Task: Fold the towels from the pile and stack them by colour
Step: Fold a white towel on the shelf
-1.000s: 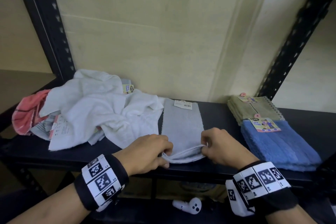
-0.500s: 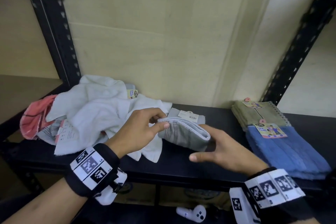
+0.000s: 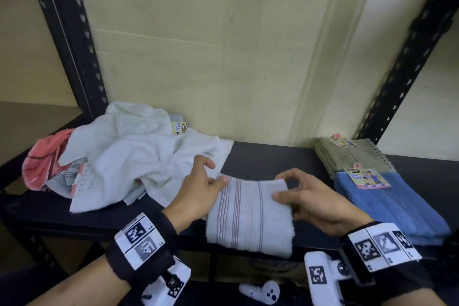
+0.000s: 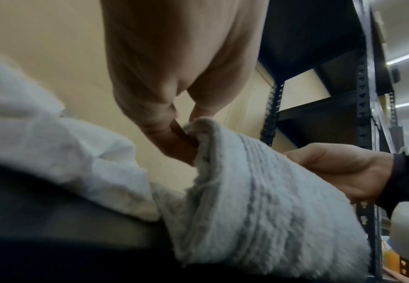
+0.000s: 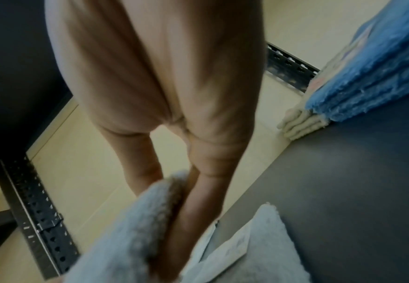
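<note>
A grey towel [image 3: 248, 213] with thin stripes lies folded on the black shelf [image 3: 268, 156], close to its front edge. My left hand [image 3: 218, 174] pinches its far left corner, and the left wrist view shows the fingers [image 4: 174, 137] nipping the towel [image 4: 259, 210] there. My right hand [image 3: 279, 187] pinches the far right corner between thumb and forefinger. The right wrist view shows those fingers [image 5: 198, 191] closed on the towel's [image 5: 125, 239] edge. The pile of unfolded white towels [image 3: 139, 156] lies at the left, touching my left hand.
A pink towel [image 3: 42, 161] sticks out of the pile's left end. Folded olive towels [image 3: 347, 156] and folded blue towels [image 3: 387, 204] are stacked at the right, each with a paper label. Black shelf uprights [image 3: 72, 40] stand at both sides. A white controller [image 3: 263, 293] lies below.
Both hands lifted the grey towel's near end and carried it over. The towel, long and flat before, now lies folded in half with its stripes up, nearer the front edge.
</note>
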